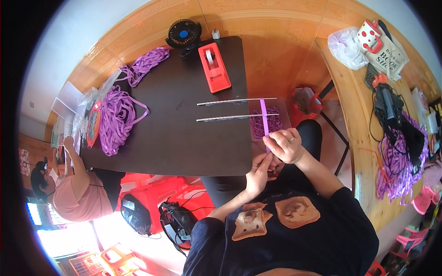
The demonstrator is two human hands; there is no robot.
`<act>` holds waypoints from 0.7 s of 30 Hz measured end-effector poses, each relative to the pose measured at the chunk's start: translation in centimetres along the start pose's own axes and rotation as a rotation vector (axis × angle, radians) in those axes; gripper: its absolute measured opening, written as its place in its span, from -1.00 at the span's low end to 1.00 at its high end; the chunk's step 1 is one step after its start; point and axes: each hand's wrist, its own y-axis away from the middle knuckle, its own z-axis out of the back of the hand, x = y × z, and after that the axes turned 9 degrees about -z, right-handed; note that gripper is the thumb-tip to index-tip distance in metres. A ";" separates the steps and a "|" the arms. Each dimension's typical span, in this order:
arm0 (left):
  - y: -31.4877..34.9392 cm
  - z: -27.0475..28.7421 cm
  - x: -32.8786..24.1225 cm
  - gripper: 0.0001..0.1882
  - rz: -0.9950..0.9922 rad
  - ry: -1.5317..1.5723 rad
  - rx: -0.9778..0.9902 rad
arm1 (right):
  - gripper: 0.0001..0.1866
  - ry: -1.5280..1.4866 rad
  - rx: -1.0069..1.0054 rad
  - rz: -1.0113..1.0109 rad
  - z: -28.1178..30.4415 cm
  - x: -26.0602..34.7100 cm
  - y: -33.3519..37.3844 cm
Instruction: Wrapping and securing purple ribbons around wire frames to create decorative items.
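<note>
Two thin metal rods, the far rod (225, 101) and the near rod (225, 118), lie side by side on dark pads and jut past the right edge of the dark table (179, 129). A flat purple ribbon (264, 119) lies across both rods and runs down to my hands. My right hand (286, 145) is closed, pinching the ribbon just below the near rod. Lower and to the left, my left hand (258, 174) is closed at the ribbon's near end, its fingertips partly hidden. Beneath the rods stands a clear bin (286, 110) with many small purple ribbon pieces.
A red tape dispenser (214, 69) and a black fan (184, 34) stand at the table's back. Heaps of purple ribbon (115, 119) cover its left. At right runs a wooden bench (354, 124) with more ribbon, bags and a dotted mug (369, 36). Another person (83, 193) sits at far left.
</note>
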 end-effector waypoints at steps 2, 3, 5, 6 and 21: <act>0.4 0.0 -0.5 -0.75 -0.001 0.024 0.050 | -0.65 -0.021 -0.070 0.012 0.1 -0.1 -0.7; 0.6 0.2 -0.7 -0.74 -0.001 0.046 0.099 | -0.65 -0.020 -0.071 0.014 0.2 -0.1 -1.1; 1.0 0.8 -0.2 -0.74 -0.025 0.072 0.144 | -0.66 -0.035 -0.093 -0.005 0.9 -0.1 -2.5; 1.1 1.0 0.1 -0.73 -0.047 0.095 0.188 | -0.67 -0.069 -0.082 -0.051 1.0 -0.2 -2.9; -8.0 -2.9 0.4 -0.59 -0.143 0.033 -0.040 | -0.83 -1.033 0.442 -0.913 -6.3 -11.3 -8.5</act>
